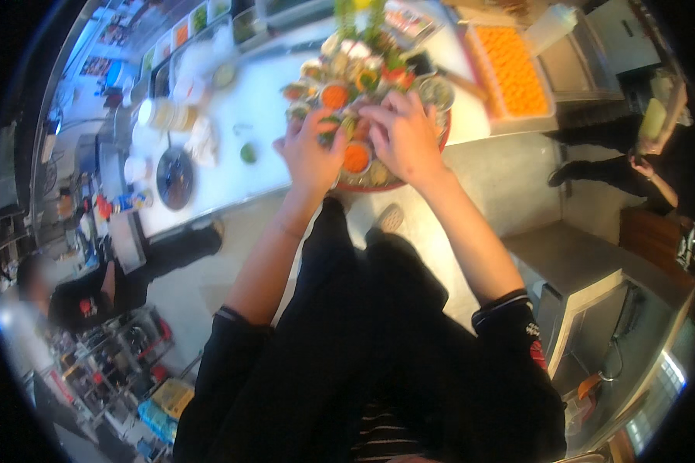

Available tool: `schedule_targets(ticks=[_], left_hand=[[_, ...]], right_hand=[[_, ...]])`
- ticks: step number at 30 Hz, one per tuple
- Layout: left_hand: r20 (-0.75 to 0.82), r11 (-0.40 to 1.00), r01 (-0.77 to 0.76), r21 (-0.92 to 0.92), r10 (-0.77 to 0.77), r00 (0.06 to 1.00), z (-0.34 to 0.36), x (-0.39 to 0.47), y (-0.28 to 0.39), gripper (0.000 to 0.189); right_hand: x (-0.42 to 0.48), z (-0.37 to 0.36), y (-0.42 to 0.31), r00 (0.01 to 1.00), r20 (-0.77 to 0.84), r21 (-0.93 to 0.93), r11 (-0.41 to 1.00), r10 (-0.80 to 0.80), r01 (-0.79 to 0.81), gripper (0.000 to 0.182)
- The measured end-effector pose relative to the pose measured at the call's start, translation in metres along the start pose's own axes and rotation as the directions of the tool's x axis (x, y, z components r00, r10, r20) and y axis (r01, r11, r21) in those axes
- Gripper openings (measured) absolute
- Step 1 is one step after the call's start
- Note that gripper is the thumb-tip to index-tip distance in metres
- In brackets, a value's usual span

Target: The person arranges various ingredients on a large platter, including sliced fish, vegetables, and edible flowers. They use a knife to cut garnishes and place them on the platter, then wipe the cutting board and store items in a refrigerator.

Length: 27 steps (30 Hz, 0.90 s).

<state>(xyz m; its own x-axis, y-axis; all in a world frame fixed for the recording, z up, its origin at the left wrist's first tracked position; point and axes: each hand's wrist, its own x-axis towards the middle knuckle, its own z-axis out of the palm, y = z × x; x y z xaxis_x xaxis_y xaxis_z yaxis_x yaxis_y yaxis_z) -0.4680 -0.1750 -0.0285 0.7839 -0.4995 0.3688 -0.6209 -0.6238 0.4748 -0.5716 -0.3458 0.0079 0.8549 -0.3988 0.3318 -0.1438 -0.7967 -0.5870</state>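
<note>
A round platter with a red rim sits at the counter's front edge, crowded with what look like shellfish and garnishes. Over its near left part is my left hand, thumb and fingers curved around a small green piece; whether it grips this is unclear. My right hand reaches over the middle, fingertips down among the food and partly hidden. Between the hands stands a small cup of orange bits; another orange-filled cup lies farther back. A clear cup is beside my right hand.
On the white work surface lie a green piece, a black dish and a jar. At right are a wooden-handled knife and a tub of orange pieces. A person stands left, another right.
</note>
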Motion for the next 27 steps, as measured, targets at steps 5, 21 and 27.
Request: schedule_targets(ticks=[5,21,27], left_hand=[[-0.076,0.995,0.001,-0.100,-0.009,0.997,-0.064,0.013,-0.003,0.039],[0.219,0.594,0.422,-0.685,-0.385,0.897,-0.104,-0.024,0.032,0.021],[0.818,-0.239,0.782,-0.575,-0.200,0.540,-0.106,-0.030,0.040,0.035]], right_hand=[[0.073,-0.048,0.090,0.926,-0.324,0.182,0.973,0.193,-0.140,0.025],[0.171,-0.086,0.123,0.892,-0.265,-0.300,0.848,0.367,-0.438,0.037],[0.020,-0.225,-0.019,0.939,0.336,0.072,0.992,0.071,-0.101,0.022]])
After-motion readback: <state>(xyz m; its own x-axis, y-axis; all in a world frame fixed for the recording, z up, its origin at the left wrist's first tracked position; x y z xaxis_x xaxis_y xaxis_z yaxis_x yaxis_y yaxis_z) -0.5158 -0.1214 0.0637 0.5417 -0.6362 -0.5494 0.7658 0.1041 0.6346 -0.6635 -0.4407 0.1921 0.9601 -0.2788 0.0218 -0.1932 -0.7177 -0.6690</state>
